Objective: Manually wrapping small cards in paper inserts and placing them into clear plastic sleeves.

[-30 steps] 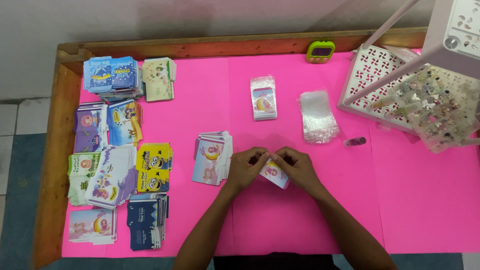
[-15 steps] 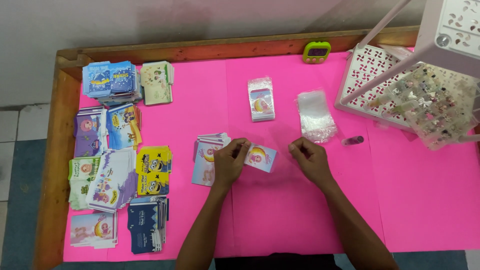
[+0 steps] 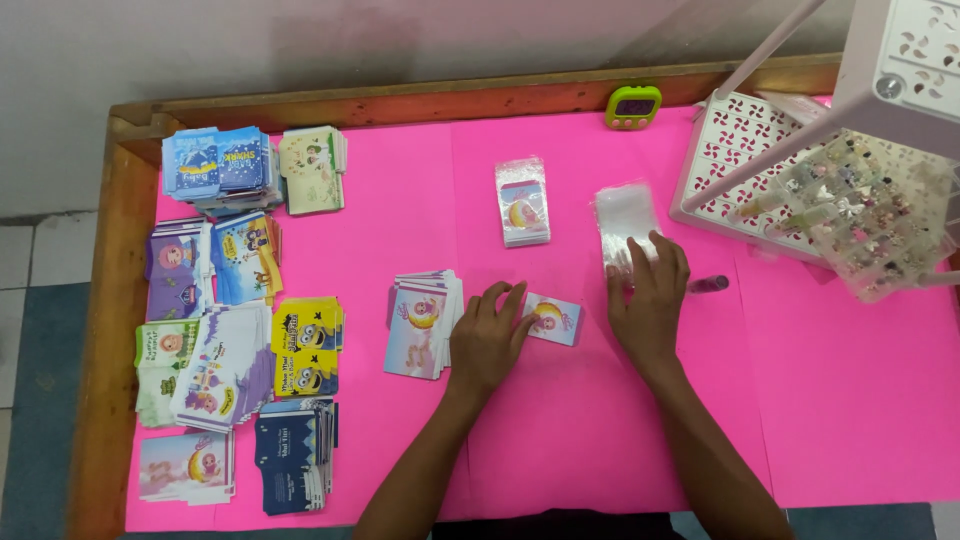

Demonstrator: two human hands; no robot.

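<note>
The left hand (image 3: pixel 487 338) is lying flat on the pink table cover (image 3: pixel 560 440), its fingers spread wide and gripping nothing, with the fingertips resting on the left edge of a single small card (image 3: pixel 556 319) that is lying face up near the middle of the cover. That card is sitting just right of a fanned stack of similar cards (image 3: pixel 423 322), which the left hand is lying just beside. The right hand (image 3: pixel 648 296) is reaching farther away, its fingers loosely spread and pressing down on the near end of a pile of clear plastic sleeves (image 3: pixel 622 222); it is touching the sleeves rather than closing around them. A small pink tube (image 3: pixel 708 284) is lying just right of that hand. Farther off, left of the sleeves, a stack of already sleeved cards (image 3: pixel 523 201) is resting on the cover. Along the left side, many stacks of printed cards (image 3: pixel 235 310) in blue, purple, yellow and dark navy are sitting close together. At the far edge a green timer (image 3: pixel 633 104) is standing against the wooden rim, and at the far right a white perforated rack (image 3: pixel 740 150) is holding a clear tray of small trinkets (image 3: pixel 865 215).
</note>
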